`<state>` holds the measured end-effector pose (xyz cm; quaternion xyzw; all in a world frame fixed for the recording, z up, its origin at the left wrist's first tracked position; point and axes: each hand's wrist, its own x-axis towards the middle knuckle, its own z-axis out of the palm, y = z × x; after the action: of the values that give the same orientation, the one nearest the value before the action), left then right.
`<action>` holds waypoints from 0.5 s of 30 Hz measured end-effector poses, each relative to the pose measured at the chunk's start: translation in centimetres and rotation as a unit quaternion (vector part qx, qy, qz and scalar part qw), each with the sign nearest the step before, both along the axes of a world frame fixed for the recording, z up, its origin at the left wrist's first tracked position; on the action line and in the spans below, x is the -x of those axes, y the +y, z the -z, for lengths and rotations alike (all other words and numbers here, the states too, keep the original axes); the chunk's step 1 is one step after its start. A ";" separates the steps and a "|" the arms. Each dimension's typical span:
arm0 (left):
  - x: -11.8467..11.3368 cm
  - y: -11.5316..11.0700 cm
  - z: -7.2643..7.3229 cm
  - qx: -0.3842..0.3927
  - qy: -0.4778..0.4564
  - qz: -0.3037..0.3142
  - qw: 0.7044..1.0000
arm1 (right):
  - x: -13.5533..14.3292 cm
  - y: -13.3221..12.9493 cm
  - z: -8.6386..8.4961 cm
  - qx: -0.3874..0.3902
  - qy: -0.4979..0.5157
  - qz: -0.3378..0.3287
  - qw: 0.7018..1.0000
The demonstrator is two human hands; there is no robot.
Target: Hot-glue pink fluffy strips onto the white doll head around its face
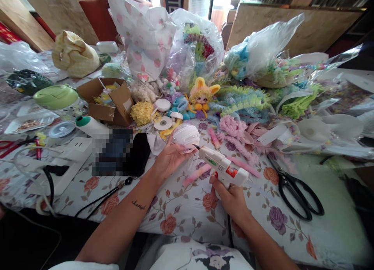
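Note:
In my left hand (170,159) is a small white rounded piece with ridged, lace-like rows (186,135); the fingers are closed around its lower edge. My right hand (230,196) grips the handle of a white hot glue gun (217,165) with orange-red parts. The gun's dark nozzle points left, close to the lower right edge of the white piece; I cannot tell whether it touches. Pink fuzzy strips (198,174) lie on the flowered tablecloth behind and beside the gun.
Large black-handled scissors (300,196) lie to the right. A power strip (68,165) with cables and a black phone (140,155) are at left. Behind stand a cardboard box (117,102), ribbon spools (163,123), a yellow bunny-eared doll (201,96), pink yarn trim (233,131) and several plastic bags.

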<state>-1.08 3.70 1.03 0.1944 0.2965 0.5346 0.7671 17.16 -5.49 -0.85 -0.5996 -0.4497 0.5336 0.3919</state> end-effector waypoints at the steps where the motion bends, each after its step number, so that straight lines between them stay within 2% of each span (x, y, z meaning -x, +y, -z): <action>1: 0.0 0.0 0.1 -0.002 0.002 -0.001 1.000 | 0.0 -0.1 0.2 0.002 0.004 -0.011 1.000; 4: 0.0 0.0 0.3 0.001 0.005 -0.005 1.000 | 0.2 -0.1 0.5 -0.009 0.002 -0.027 1.000; 8: 0.0 -0.1 0.0 0.007 0.003 -0.008 1.000 | 0.3 0.1 -0.2 -0.028 -0.020 -0.004 0.999; 12: -0.1 -0.2 -0.3 0.017 -0.008 -0.009 1.000 | 0.2 0.2 -1.1 -0.010 -0.030 0.005 0.999; 15: -0.1 -0.1 -0.3 0.029 -0.020 -0.013 0.999 | 0.3 0.1 -1.0 0.001 -0.018 -0.002 1.000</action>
<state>-0.95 3.56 1.29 0.1575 0.2993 0.5392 0.7712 16.89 -5.40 0.12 -0.6085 -0.4576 0.5237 0.3822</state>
